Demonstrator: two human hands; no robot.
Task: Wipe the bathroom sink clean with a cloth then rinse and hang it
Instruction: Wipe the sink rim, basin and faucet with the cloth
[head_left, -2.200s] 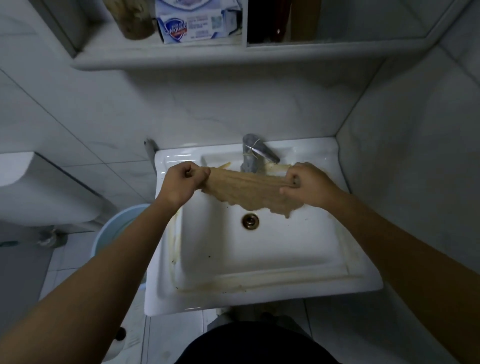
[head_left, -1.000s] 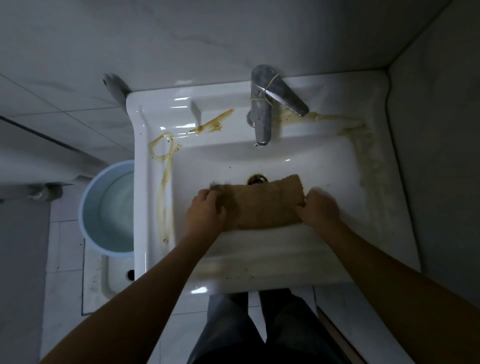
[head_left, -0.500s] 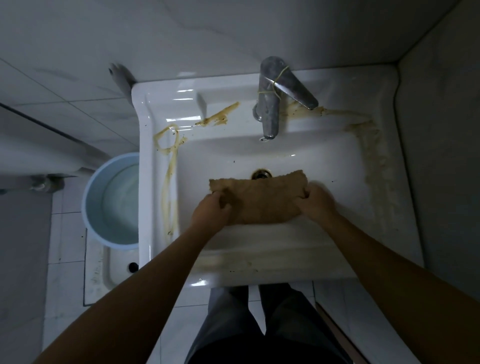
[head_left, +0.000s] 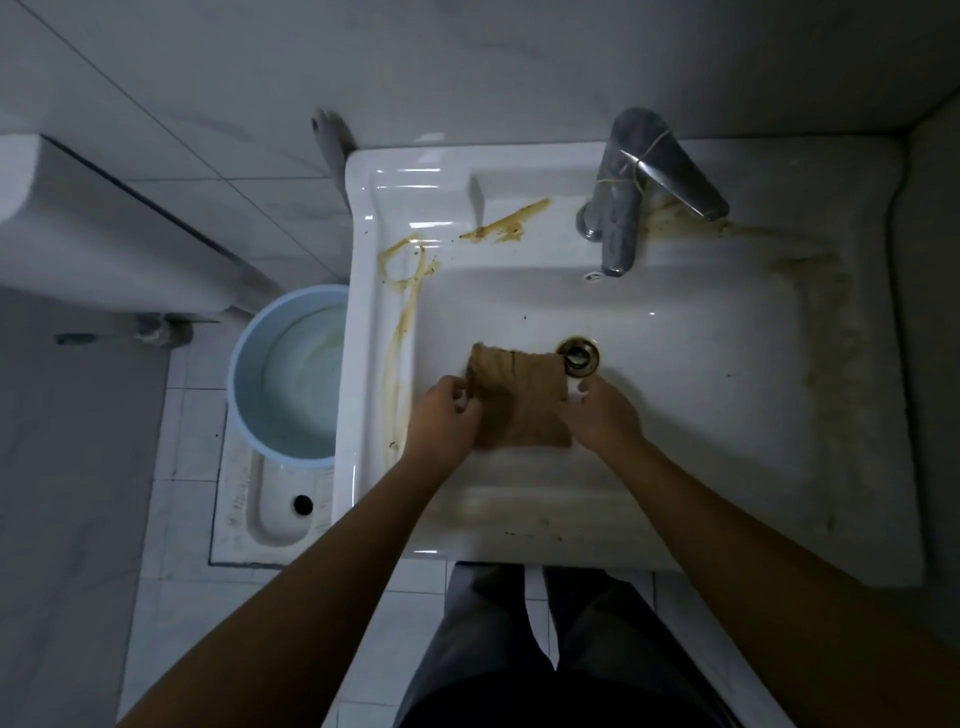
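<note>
A brown cloth (head_left: 519, 400), folded into a smaller rectangle, lies in the basin of the white sink (head_left: 727, 395) just left of the drain (head_left: 577, 355). My left hand (head_left: 444, 413) grips the cloth's left edge. My right hand (head_left: 602, 413) holds its right edge, with the fingertips near the drain. Yellow-brown streaks (head_left: 400, 332) run along the sink's left rim, behind the basin and down the right side. The metal tap (head_left: 623, 208) stands at the back, and no water runs from it.
A light blue bucket (head_left: 249, 374) with water stands on the floor left of the sink, over a squat toilet pan (head_left: 270, 509). A white cistern (head_left: 104, 228) sits on the left wall. The tiled wall closes in on the right. My legs (head_left: 519, 649) are below the sink.
The cloth was stretched wide between my hands above the basin, then lowered onto it. It is now folded narrower, and my hands are closer together. My view shifted left.
</note>
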